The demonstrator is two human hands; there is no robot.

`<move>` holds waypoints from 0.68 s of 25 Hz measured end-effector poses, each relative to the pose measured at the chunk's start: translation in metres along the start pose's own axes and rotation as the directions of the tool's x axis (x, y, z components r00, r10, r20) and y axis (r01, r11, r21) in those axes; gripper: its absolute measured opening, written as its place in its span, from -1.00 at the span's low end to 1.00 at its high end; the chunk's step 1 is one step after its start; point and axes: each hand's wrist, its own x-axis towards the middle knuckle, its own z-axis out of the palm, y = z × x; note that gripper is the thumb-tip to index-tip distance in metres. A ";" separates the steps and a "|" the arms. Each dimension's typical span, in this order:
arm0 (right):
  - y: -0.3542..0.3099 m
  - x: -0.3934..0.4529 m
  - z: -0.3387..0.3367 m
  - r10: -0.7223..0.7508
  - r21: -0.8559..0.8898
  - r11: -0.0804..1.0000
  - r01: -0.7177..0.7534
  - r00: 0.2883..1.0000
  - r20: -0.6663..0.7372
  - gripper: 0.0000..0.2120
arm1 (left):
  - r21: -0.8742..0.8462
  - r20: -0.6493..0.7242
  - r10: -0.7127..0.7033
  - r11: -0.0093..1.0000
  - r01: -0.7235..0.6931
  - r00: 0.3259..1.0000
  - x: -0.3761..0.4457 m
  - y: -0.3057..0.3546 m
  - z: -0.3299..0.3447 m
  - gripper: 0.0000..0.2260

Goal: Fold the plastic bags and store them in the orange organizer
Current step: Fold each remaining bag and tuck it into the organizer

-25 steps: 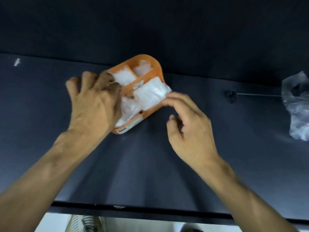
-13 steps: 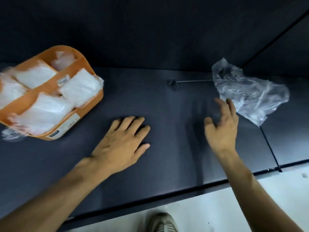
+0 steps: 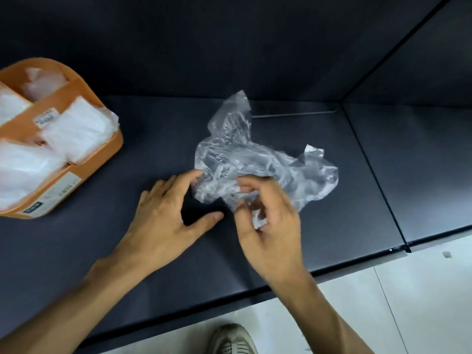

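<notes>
A crumpled clear plastic bag (image 3: 258, 159) lies on the dark table, a little right of centre. My right hand (image 3: 268, 221) grips its near edge, fingers curled into the plastic. My left hand (image 3: 168, 213) rests spread on the table just left of the bag, its fingertips touching the bag's left edge. The orange organizer (image 3: 107, 154) stands at the far left, partly cut off by the frame. Folded white bags (image 3: 74, 134) fill several of its compartments.
The dark table (image 3: 319, 226) ends at a front edge near my forearms, with pale floor tiles below. A seam (image 3: 370, 169) divides the table on the right. A thin metal rod (image 3: 291, 114) lies behind the bag. A shoe (image 3: 233, 339) shows at the bottom.
Both hands left the organizer and moved right. My right hand reached the loose bag and pulled it toward the table's centre. My left hand slid up to touch it.
</notes>
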 end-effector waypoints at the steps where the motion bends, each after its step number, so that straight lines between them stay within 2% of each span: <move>1: 0.003 0.001 -0.009 -0.067 -0.044 0.997 0.064 0.996 -0.061 -0.65 | -0.077 -0.028 -0.017 0.997 0.015 0.999 0.000 0.000 0.001 -0.52; 3: 0.018 0.009 -0.024 -0.062 -0.165 0.985 0.048 0.995 -0.076 -0.66 | -0.156 -0.101 -0.042 0.987 0.026 0.994 -0.001 -0.002 0.000 -0.78; 5: 0.032 0.021 -0.035 0.168 -0.273 0.953 -0.132 0.979 0.112 -0.66 | -0.218 -0.123 -0.110 0.973 0.081 0.986 -0.003 -0.001 -0.006 -0.84; 6: 0.036 0.023 -0.037 0.293 -0.329 0.921 -0.209 0.928 0.230 -0.70 | -0.262 -0.128 -0.142 0.959 0.105 0.982 -0.004 0.000 -0.008 -0.85; 7: 0.036 0.022 -0.038 0.343 -0.343 0.912 -0.227 0.879 0.331 -0.75 | -0.315 -0.140 -0.174 0.941 0.123 0.975 -0.005 0.000 -0.010 -0.85; 8: 0.032 0.020 -0.041 0.323 -0.304 0.929 -0.209 0.859 0.397 -0.80 | -0.378 -0.155 -0.208 0.916 0.136 0.966 -0.006 0.001 -0.012 -0.85; 9: 0.026 0.020 -0.043 0.273 -0.247 0.952 -0.180 0.865 0.422 -0.77 | -0.447 -0.164 -0.250 0.881 0.154 0.954 -0.006 0.001 -0.013 -0.86; 10: 0.019 0.022 -0.046 0.214 -0.182 0.972 -0.152 0.894 0.394 -0.71 | -0.521 -0.159 -0.292 0.836 0.171 0.943 -0.007 0.000 -0.014 -0.88; 12: 0.013 0.033 -0.053 0.148 -0.152 0.981 -0.119 0.969 0.196 -0.71 | -0.646 -0.093 -0.361 0.732 0.219 0.928 -0.009 -0.003 -0.018 -0.89; 14: 0.018 0.052 -0.053 0.235 -0.078 0.970 -0.232 0.971 0.034 -0.77 | -0.680 0.026 -0.356 0.679 0.278 0.934 -0.013 -0.003 -0.022 -0.68; 15: 0.026 0.065 -0.050 0.346 0.033 0.938 -0.346 0.938 0.010 -0.81 | -0.672 0.073 -0.329 0.681 0.290 0.942 -0.014 -0.002 -0.023 -0.58; 17: 0.041 0.086 -0.037 0.600 0.244 0.755 -0.609 0.791 0.117 -0.90 | -0.657 0.118 -0.266 0.701 0.276 0.957 -0.015 0.000 -0.024 -0.47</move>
